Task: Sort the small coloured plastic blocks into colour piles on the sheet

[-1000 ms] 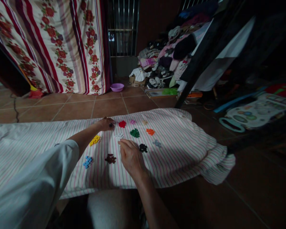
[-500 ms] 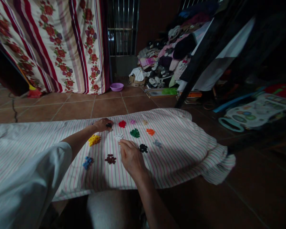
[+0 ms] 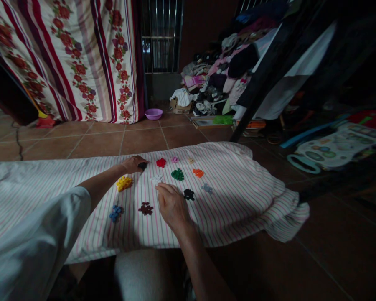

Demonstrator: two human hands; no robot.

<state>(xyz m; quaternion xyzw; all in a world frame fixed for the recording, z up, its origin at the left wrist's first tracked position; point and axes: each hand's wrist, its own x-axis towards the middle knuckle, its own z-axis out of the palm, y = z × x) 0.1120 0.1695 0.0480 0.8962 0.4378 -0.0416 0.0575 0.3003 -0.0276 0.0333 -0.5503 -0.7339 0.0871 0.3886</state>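
Note:
On the striped cloth (image 3: pixel 225 217) lie small plastic pieces grouped by colour. At the far side, my left hand (image 3: pixel 132 164) curls its fingers around a dark cluster of pieces (image 3: pixel 142 166). My right hand (image 3: pixel 173 207) rests closer to me, its fingers pressed together and the tips at the near edge of the white pile (image 3: pixel 157 179). Whatever those fingertips pinch is hidden. Around the hands are yellow pieces (image 3: pixel 124 183), brown pieces (image 3: pixel 146 208), blue pieces (image 3: pixel 115 213), green pieces (image 3: pixel 177 174), red pieces (image 3: pixel 161 162) and black pieces (image 3: pixel 189 194).
Pink (image 3: pixel 174 159), beige (image 3: pixel 191 161), orange (image 3: pixel 198 172) and grey piles (image 3: pixel 207 188) lie further right. Beyond the cloth, a purple basin (image 3: pixel 153 114) stands on the tiled floor before heaped clothes (image 3: pixel 225 62). A flowered curtain (image 3: pixel 69 62) hangs at left.
My left hand has shifted slightly left, together with the dark pieces at its fingertips. The right hand stays almost still beside the white pile.

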